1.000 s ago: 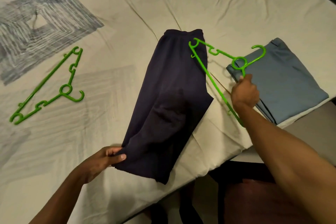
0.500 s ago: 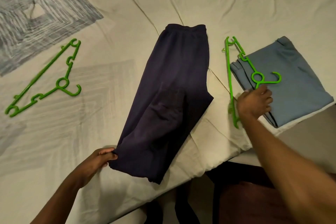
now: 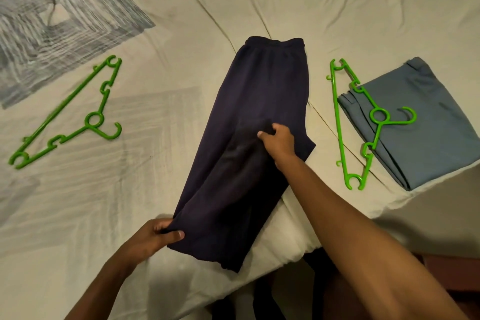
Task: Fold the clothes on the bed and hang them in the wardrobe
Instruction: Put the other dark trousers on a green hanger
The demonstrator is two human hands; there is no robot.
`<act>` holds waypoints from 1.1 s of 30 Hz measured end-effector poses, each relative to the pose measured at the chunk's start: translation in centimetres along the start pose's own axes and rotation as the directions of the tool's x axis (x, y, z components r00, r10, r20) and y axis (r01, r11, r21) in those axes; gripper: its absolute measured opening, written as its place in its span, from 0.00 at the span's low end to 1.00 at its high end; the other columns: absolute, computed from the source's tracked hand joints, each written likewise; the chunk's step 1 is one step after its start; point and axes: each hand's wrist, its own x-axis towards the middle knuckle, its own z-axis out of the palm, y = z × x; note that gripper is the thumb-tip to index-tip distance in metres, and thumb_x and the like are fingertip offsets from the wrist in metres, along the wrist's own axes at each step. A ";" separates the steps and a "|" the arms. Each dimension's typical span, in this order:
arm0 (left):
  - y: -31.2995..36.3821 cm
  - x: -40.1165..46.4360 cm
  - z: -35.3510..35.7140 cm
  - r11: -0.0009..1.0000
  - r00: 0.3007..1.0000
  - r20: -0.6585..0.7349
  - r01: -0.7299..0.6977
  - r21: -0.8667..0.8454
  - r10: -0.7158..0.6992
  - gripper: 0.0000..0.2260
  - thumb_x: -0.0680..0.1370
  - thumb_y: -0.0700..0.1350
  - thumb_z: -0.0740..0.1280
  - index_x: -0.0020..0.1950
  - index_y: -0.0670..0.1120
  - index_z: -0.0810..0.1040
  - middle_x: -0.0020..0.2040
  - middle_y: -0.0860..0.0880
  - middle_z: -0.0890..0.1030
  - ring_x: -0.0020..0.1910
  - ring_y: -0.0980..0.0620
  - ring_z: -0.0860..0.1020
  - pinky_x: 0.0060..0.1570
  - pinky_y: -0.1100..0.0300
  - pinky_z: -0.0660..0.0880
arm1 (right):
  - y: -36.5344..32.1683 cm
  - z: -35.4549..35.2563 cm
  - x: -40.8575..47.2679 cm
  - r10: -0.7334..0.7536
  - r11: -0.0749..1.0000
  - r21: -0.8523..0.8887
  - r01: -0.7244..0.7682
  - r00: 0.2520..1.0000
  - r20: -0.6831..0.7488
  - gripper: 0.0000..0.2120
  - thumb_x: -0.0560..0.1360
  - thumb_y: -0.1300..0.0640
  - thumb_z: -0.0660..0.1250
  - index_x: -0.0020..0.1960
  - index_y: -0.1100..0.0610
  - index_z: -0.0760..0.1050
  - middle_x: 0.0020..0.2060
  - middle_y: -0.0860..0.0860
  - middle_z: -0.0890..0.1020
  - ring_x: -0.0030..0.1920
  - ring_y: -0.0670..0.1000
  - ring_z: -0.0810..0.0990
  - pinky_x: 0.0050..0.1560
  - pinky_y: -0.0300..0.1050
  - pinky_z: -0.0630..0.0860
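Observation:
Dark navy trousers (image 3: pixel 254 101) lie lengthwise on the bed (image 3: pixel 181 8), waistband at the far end. My left hand (image 3: pixel 153 238) pinches their near hem at the left corner. My right hand (image 3: pixel 278 139) rests on the middle of the trousers, fingers curled into a bunch of the fabric. One green hanger (image 3: pixel 349 122) lies to the right, partly on a folded grey-blue garment (image 3: pixel 426 132). A second green hanger (image 3: pixel 70 114) lies flat on the sheet at the left.
The bed's near edge runs diagonally from bottom left to right, with dark floor (image 3: pixel 285 299) beyond it. A grey patterned patch (image 3: pixel 57 18) marks the sheet at the top left.
My right hand let go of the green hanger, which now lies beside and on the grey-blue garment, and moved left onto the navy trousers. My left hand keeps hold of the hem.

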 end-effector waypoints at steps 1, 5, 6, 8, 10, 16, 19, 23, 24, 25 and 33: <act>0.3 -0.2 -0.2 1.000 1.000 -0.008 0.004 -0.008 -0.004 0.08 0.78 0.43 0.71 0.55 0.47 0.86 0.55 0.48 0.85 0.55 0.51 0.83 0.57 0.60 0.76 | -0.9 -0.5 0.2 -0.069 0.997 0.026 0.070 0.997 -0.041 0.22 0.77 0.54 0.71 0.68 0.61 0.75 0.64 0.57 0.79 0.65 0.57 0.77 0.67 0.52 0.73; 2.0 -0.4 -0.6 0.998 0.998 -0.002 -0.070 0.006 0.070 0.08 0.79 0.43 0.69 0.55 0.50 0.85 0.52 0.53 0.85 0.54 0.56 0.83 0.59 0.58 0.74 | -6.0 -3.0 2.2 -0.260 0.956 0.102 0.276 0.954 -0.146 0.18 0.79 0.54 0.68 0.66 0.61 0.76 0.62 0.56 0.80 0.63 0.54 0.77 0.67 0.51 0.73; 2.6 -0.3 -0.5 0.996 0.996 -0.001 -0.090 0.018 0.090 0.08 0.79 0.41 0.70 0.51 0.54 0.85 0.49 0.55 0.85 0.51 0.58 0.82 0.56 0.60 0.73 | -7.5 -3.6 3.1 -0.274 0.947 0.123 0.296 0.947 -0.168 0.19 0.79 0.53 0.68 0.67 0.60 0.75 0.63 0.55 0.80 0.64 0.53 0.77 0.68 0.50 0.72; 3.4 0.5 -0.6 0.992 0.992 -0.028 -0.119 0.039 0.120 0.15 0.77 0.39 0.71 0.39 0.59 0.82 0.37 0.58 0.82 0.40 0.62 0.79 0.50 0.62 0.71 | -10.7 -4.7 5.1 -0.314 0.932 0.120 0.342 0.928 -0.199 0.18 0.79 0.54 0.69 0.67 0.58 0.76 0.62 0.52 0.80 0.62 0.50 0.77 0.65 0.41 0.72; 4.5 1.4 -0.7 0.986 0.984 -0.076 -0.153 0.073 0.158 0.11 0.76 0.43 0.73 0.36 0.57 0.80 0.35 0.55 0.80 0.38 0.61 0.77 0.48 0.59 0.72 | -13.5 -5.6 6.8 -0.370 0.914 0.089 0.396 0.904 -0.215 0.12 0.79 0.56 0.68 0.61 0.58 0.79 0.53 0.48 0.82 0.54 0.48 0.78 0.55 0.35 0.72; 8.0 5.1 -0.4 0.956 0.909 -0.296 -0.280 0.091 0.295 0.10 0.81 0.44 0.66 0.42 0.41 0.75 0.37 0.47 0.82 0.38 0.54 0.81 0.44 0.57 0.73 | -17.6 -6.8 12.0 -0.187 0.926 0.276 0.258 0.948 -0.258 0.20 0.76 0.52 0.72 0.66 0.53 0.73 0.57 0.49 0.81 0.54 0.49 0.79 0.56 0.40 0.75; 8.8 6.8 -0.2 0.967 0.902 -0.362 -0.256 -0.004 0.237 0.14 0.82 0.51 0.65 0.43 0.42 0.77 0.35 0.48 0.79 0.36 0.54 0.76 0.42 0.53 0.72 | -12.6 -4.8 10.6 0.031 0.960 0.278 0.024 0.981 -0.191 0.32 0.77 0.44 0.69 0.74 0.56 0.63 0.66 0.55 0.75 0.64 0.56 0.76 0.58 0.42 0.70; 8.2 7.7 0.3 0.990 0.938 -0.321 -0.142 -0.004 0.133 0.15 0.74 0.59 0.71 0.45 0.47 0.77 0.38 0.48 0.80 0.40 0.48 0.80 0.45 0.51 0.76 | -2.3 -0.3 2.6 0.158 0.987 0.007 -0.158 0.986 -0.061 0.27 0.80 0.42 0.63 0.69 0.62 0.67 0.65 0.62 0.76 0.64 0.63 0.75 0.60 0.51 0.71; 8.1 7.8 0.5 0.993 0.942 -0.312 -0.120 0.018 0.120 0.14 0.74 0.59 0.73 0.47 0.49 0.78 0.40 0.50 0.82 0.42 0.49 0.82 0.45 0.52 0.77 | -0.7 0.4 0.7 0.169 0.985 -0.032 -0.171 0.984 -0.064 0.26 0.80 0.42 0.64 0.67 0.62 0.68 0.63 0.61 0.78 0.63 0.63 0.76 0.58 0.51 0.72; 8.0 7.9 0.7 0.993 0.946 -0.303 -0.102 0.060 0.116 0.13 0.73 0.58 0.74 0.49 0.51 0.78 0.42 0.52 0.83 0.43 0.51 0.82 0.44 0.55 0.79 | 0.5 0.9 -0.8 0.178 0.982 -0.059 -0.182 0.982 -0.068 0.26 0.79 0.42 0.64 0.65 0.61 0.69 0.62 0.60 0.79 0.61 0.63 0.77 0.57 0.51 0.72; 8.1 7.7 1.4 0.960 0.913 -0.323 -0.193 0.202 0.251 0.05 0.78 0.48 0.72 0.53 0.53 0.81 0.43 0.55 0.85 0.44 0.55 0.83 0.44 0.57 0.79 | 1.4 0.5 -3.3 0.220 0.974 -0.045 -0.220 0.975 -0.021 0.20 0.83 0.49 0.60 0.65 0.63 0.74 0.64 0.61 0.77 0.64 0.63 0.75 0.62 0.52 0.70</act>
